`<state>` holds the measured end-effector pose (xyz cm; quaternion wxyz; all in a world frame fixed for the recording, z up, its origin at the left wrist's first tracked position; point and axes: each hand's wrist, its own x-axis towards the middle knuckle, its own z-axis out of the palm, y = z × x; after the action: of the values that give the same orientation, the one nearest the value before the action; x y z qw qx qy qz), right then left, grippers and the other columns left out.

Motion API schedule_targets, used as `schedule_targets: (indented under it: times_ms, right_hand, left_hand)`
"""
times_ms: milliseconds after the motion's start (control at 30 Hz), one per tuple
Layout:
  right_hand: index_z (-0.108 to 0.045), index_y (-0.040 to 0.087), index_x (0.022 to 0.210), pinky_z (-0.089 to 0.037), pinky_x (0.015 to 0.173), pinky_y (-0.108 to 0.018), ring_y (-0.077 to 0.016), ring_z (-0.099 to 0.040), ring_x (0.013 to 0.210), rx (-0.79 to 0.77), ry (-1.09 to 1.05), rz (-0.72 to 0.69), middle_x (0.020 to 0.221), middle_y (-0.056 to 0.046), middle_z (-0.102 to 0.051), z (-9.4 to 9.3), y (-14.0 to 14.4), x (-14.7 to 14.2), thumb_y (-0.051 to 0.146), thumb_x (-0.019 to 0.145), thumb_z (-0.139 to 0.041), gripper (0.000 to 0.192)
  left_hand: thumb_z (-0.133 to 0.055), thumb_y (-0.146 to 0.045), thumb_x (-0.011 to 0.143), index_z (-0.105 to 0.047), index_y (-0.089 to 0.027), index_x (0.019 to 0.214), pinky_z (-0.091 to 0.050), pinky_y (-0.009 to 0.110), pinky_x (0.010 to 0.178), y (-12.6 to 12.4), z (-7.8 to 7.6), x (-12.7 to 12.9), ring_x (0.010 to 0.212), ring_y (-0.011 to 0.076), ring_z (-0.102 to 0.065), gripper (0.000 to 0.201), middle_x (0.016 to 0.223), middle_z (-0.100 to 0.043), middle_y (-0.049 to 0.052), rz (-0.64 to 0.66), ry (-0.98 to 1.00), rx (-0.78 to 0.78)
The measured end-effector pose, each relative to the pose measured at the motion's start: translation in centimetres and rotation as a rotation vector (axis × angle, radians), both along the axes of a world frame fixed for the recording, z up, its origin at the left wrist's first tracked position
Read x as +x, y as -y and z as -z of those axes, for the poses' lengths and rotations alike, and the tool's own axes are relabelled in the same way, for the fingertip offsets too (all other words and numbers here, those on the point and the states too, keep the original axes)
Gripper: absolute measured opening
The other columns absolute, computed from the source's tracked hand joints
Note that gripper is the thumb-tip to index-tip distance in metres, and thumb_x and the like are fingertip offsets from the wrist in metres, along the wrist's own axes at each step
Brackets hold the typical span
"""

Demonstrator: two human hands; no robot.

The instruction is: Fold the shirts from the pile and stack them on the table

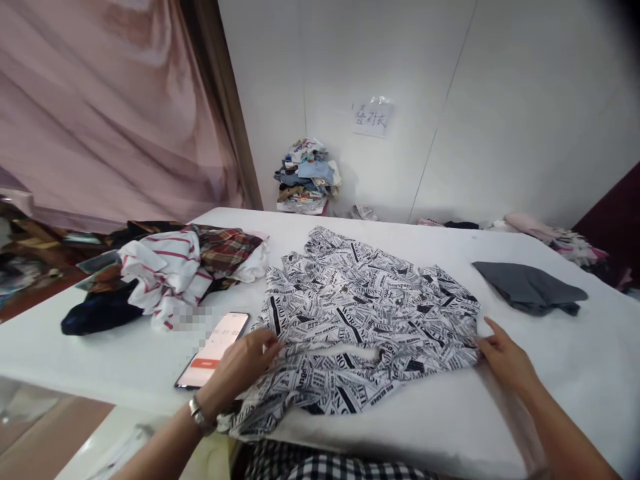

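A white shirt with black newspaper-style print point(350, 300) lies spread and wrinkled in front of me, its near part bunched with a gap that shows the white tabletop. My left hand point(253, 353) pinches its edge on the left, fingertips closed on the cloth. On the opposite side, my right hand point(505, 360) has thumb and fingers at the shirt's right edge, gripping the fabric, with the index finger raised. A phone point(215, 347) with a lit screen lies just left of my left hand, partly behind the wrist.
To the left is a heap of clothes, with a red-striped white garment point(167, 270) and a plaid one point(227, 250). Folded dark grey cloth point(530, 287) rests on the white table point(565, 373) at right. Beyond, stacked clothes point(307, 173) stand near the wall below a paper sign point(373, 118).
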<state>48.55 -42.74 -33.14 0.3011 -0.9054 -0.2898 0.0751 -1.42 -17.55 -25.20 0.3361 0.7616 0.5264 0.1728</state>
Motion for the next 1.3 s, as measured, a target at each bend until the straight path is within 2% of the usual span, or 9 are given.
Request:
schedule_targets:
  times_ms: [133, 267, 467, 600, 767, 900, 1000, 1100, 1300]
  right_hand:
    - [-0.040, 0.008, 0.146, -0.050, 0.083, -0.041, -0.0326, -0.066, 0.101, -0.051, 0.122, 0.080, 0.125, -0.019, -0.064, -1.7, -2.9, 4.0, 0.055, 0.082, -0.048, 0.080]
    - [-0.053, 0.005, 0.136, -0.043, 0.102, -0.041, -0.0323, -0.058, 0.121, -0.141, 0.260, -0.036, 0.136, -0.021, -0.058, -3.9, -8.3, 6.7, 0.042, 0.086, -0.051, 0.062]
    - [-0.049, 0.015, 0.141, -0.039, 0.105, -0.045, -0.0325, -0.050, 0.130, -0.356, 0.261, -0.209, 0.142, -0.016, -0.054, -5.7, -16.8, 6.2, 0.046, 0.091, -0.051, 0.059]
    - [-0.059, 0.017, 0.130, -0.044, 0.094, -0.042, -0.0324, -0.058, 0.119, -0.503, 0.246, -0.280, 0.130, -0.016, -0.064, -5.5, -20.1, 5.8, 0.044, 0.087, -0.060, 0.051]
    - [-0.071, 0.017, 0.102, -0.044, 0.085, -0.033, -0.0279, -0.063, 0.108, -0.522, 0.306, -0.313, 0.114, -0.015, -0.070, -6.4, -22.3, 7.4, 0.032, 0.088, -0.057, 0.025]
    - [-0.066, 0.015, 0.114, -0.044, 0.086, -0.039, -0.0302, -0.063, 0.107, -0.368, 0.509, -0.080, 0.116, -0.019, -0.067, -8.1, -23.8, 9.2, 0.032, 0.096, -0.040, 0.035]
    - [-0.055, 0.015, 0.133, -0.044, 0.090, -0.045, -0.0331, -0.060, 0.111, -0.315, 0.525, 0.007, 0.123, -0.021, -0.063, -8.2, -24.4, 9.5, 0.029, 0.094, -0.043, 0.042]
    - [-0.046, 0.016, 0.142, -0.041, 0.100, -0.049, -0.0337, -0.052, 0.124, -0.207, 0.495, -0.117, 0.137, -0.019, -0.056, -7.3, -23.7, 8.3, 0.029, 0.091, -0.049, 0.052]
    - [-0.068, 0.021, 0.117, -0.047, 0.100, -0.045, -0.0275, -0.060, 0.117, 0.035, 0.243, -0.622, 0.125, -0.010, -0.067, -5.5, -17.1, 1.2, 0.036, 0.093, -0.047, 0.035]
  left_hand:
    - [-0.053, -0.046, 0.084, -0.067, -0.023, 0.082, -0.046, 0.030, 0.070, -5.4, -2.3, 3.8, 0.077, 0.0235, -0.064, 0.027, 0.079, -0.069, 0.004, 0.048, -0.233, 0.237]
    - [-0.043, -0.041, 0.092, -0.068, -0.020, 0.104, -0.047, 0.030, 0.085, -11.7, -3.0, 10.8, 0.102, 0.0242, -0.065, 0.034, 0.112, -0.070, 0.009, 0.122, -0.349, 0.394]
    - [-0.051, -0.032, 0.090, -0.052, -0.023, 0.136, -0.043, 0.032, 0.100, -18.6, -1.0, 20.5, 0.123, 0.0249, -0.056, 0.047, 0.147, -0.049, 0.010, 0.194, -0.396, 0.391]
    - [-0.061, -0.032, 0.083, -0.055, -0.017, 0.132, -0.045, 0.038, 0.097, -21.6, 0.9, 23.8, 0.118, 0.0303, -0.060, 0.051, 0.139, -0.055, 0.020, 0.156, -0.456, 0.300]
    - [-0.062, -0.022, 0.080, -0.067, -0.012, 0.104, -0.049, 0.038, 0.088, -24.6, 1.6, 25.8, 0.108, 0.0335, -0.065, 0.027, 0.112, -0.069, 0.023, 0.074, -0.461, 0.217]
    - [-0.047, -0.025, 0.092, -0.055, -0.009, 0.123, -0.046, 0.039, 0.090, -26.8, -0.2, 27.4, 0.116, 0.0323, -0.061, 0.036, 0.124, -0.064, 0.024, -0.044, -0.352, 0.274]
    - [-0.040, -0.030, 0.097, -0.037, -0.006, 0.140, -0.044, 0.037, 0.093, -27.4, -1.2, 28.2, 0.120, 0.0280, -0.058, 0.049, 0.133, -0.059, 0.024, -0.051, -0.250, 0.297]
    - [-0.051, -0.039, 0.093, -0.029, -0.008, 0.148, -0.045, 0.033, 0.097, -26.1, -1.1, 27.6, 0.123, 0.0265, -0.057, 0.067, 0.141, -0.054, 0.021, 0.021, -0.183, 0.293]
    - [-0.057, -0.036, 0.086, -0.064, -0.018, 0.122, -0.048, 0.030, 0.095, -20.4, -0.7, 20.8, 0.109, 0.0238, -0.064, 0.041, 0.124, -0.068, 0.010, 0.176, -0.149, 0.297]
